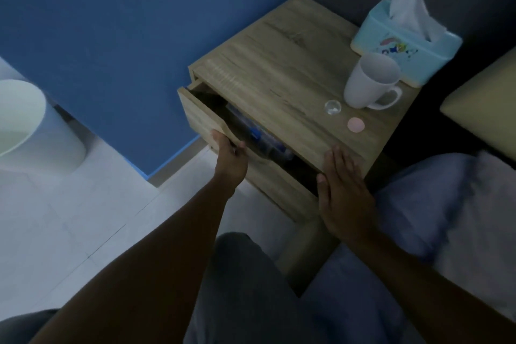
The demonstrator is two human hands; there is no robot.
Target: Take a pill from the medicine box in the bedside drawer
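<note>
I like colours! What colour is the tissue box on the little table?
Light blue tissue box with a cartoon picture on its side, seen in the head view.

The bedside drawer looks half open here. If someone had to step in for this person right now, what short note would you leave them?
Left hand: gripping the front edge of the drawer, which is partly open.
Right hand: flat, open, on the near corner of the nightstand, bracing it.
In the drawer gap, a clear container with blue items shows; probably the medicine box, too dark to be sure.
On top: white mug, tissue box, small clear cap, pink disc.
Done: drawer started.
Left: open it fully, lift out the box, open it, take a pill.
</note>
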